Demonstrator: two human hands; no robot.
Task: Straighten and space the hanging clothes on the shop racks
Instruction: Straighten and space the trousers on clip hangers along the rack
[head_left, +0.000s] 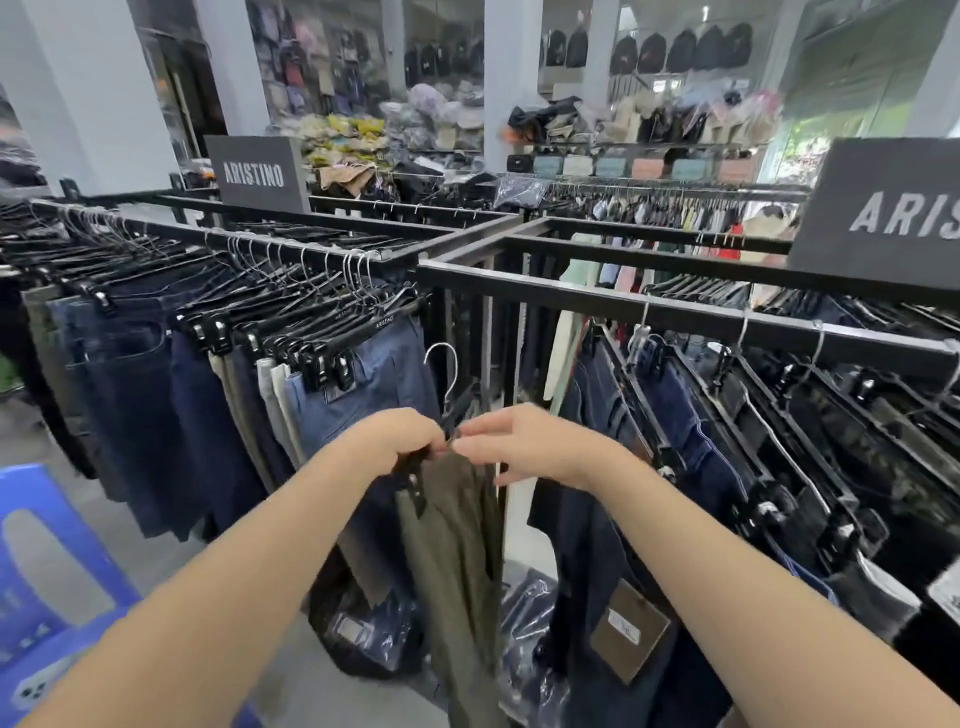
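— What's being handled?
— A pair of olive trousers (457, 561), limp and creased, on a black clip hanger (448, 382). The silver hook is off the rail, low between two racks (675, 310).
— And the fingers?
— The left hand (395, 441) grips the hanger's clip; the right hand (524, 441) pinches the waistband.

Olive cloth trousers (457, 561) on a black plastic clip hanger (462, 405) hang before the black metal rack's corner post (488, 332), with blue denim jeans (156, 395) to the left and dark jeans (701, 441) to the right.
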